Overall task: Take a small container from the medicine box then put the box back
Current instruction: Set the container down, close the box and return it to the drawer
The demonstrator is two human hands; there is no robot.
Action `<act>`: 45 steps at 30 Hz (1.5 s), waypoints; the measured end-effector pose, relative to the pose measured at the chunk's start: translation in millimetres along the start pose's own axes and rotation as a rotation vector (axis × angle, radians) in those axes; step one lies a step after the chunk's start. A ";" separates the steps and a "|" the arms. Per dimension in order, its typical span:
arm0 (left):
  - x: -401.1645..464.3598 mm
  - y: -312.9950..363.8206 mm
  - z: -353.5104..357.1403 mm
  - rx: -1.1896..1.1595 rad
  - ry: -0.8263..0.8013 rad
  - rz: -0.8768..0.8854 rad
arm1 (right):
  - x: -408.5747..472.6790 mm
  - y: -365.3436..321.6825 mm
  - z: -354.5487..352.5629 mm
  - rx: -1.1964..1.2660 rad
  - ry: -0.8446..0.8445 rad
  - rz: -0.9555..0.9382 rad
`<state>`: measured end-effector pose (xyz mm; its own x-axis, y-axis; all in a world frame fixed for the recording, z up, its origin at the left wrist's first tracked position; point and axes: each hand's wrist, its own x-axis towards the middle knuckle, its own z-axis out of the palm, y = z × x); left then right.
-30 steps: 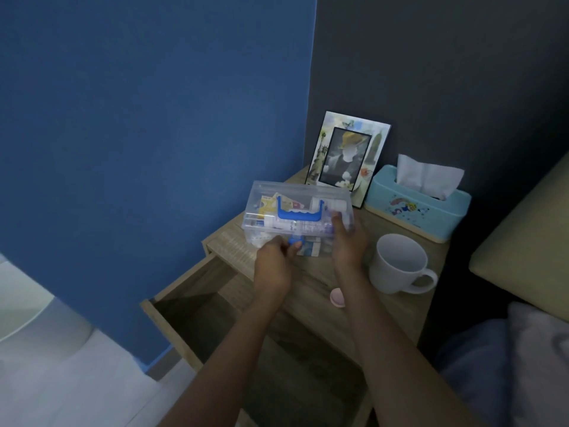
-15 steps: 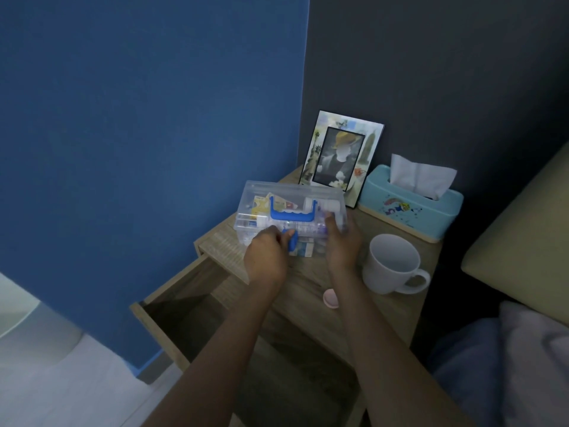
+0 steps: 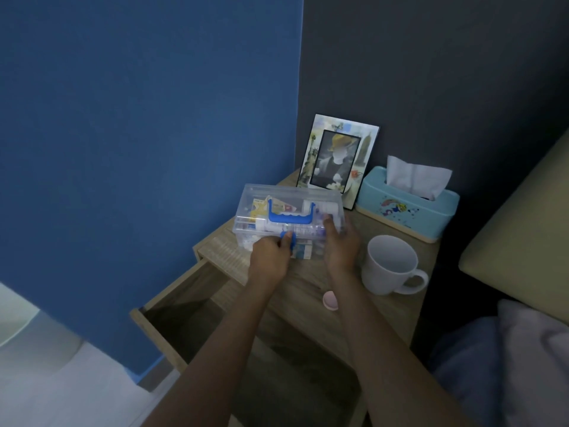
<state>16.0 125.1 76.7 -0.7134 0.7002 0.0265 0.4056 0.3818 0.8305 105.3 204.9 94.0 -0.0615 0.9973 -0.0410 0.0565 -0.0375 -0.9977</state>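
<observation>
The clear plastic medicine box with a blue handle (image 3: 289,215) now rests lower on the wooden bedside table (image 3: 397,306), the left hand (image 3: 268,257) pinching its blue front latch (image 3: 288,238) and the right hand (image 3: 340,246) gripping its end, so opening comes next.

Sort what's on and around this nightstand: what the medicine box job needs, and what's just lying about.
Needed for the job:
medicine box
blue latch
open drawer
left hand
right hand

Just lying about:
photo frame
tissue box
white mug
small pink object
</observation>
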 end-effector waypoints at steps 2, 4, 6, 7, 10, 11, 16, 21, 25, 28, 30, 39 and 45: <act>1.6 3.6 0.0 0.048 0.003 -0.015 | -0.5 -1.5 -0.6 0.010 -0.003 0.005; 5.2 5.1 0.4 -0.011 -0.013 -0.049 | -1.0 -3.1 -1.3 0.000 -0.003 0.010; 9.1 7.2 -0.1 -0.141 -0.066 -0.120 | -1.1 -4.3 -2.1 -0.012 -0.006 0.012; 10.6 8.3 -0.1 -0.202 -0.101 -0.156 | -1.5 -5.2 -2.5 -0.019 -0.010 0.007; 7.9 11.1 -4.2 -0.330 -0.179 -0.233 | -3.0 -7.4 -4.5 -0.025 -0.014 0.009; 4.4 11.9 -6.7 -0.351 -0.200 -0.239 | -2.9 -7.0 -5.4 -0.005 -0.017 0.013; -2.1 19.7 -30.9 0.001 -0.108 -0.112 | -3.4 -5.9 -5.7 0.034 -0.040 0.054; 21.5 30.6 -70.8 -0.114 0.264 0.050 | 12.1 -11.5 -1.6 0.018 -0.008 0.121; 53.6 17.5 -75.9 0.007 0.253 0.032 | 36.2 -28.3 0.8 -0.002 -0.002 0.142; 65.7 7.4 -69.8 -0.191 0.088 -0.177 | 54.6 -33.8 1.2 -0.027 -0.084 0.333; 66.6 6.8 -66.9 -0.361 0.014 -0.267 | 54.1 -35.1 0.2 0.037 -0.195 0.421; 52.2 8.0 -94.4 -0.438 -0.071 -0.327 | 19.2 -46.8 -2.8 0.090 -0.259 0.431; 20.0 10.8 -149.6 -0.440 -0.102 -0.208 | -59.8 -60.5 -15.7 0.116 -0.204 0.396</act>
<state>-79.4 52.9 169.5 -0.6854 0.6999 -0.2010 -0.0346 0.2445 0.9690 121.2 148.4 157.6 -0.2536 0.8720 -0.4187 0.0043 -0.4318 -0.9020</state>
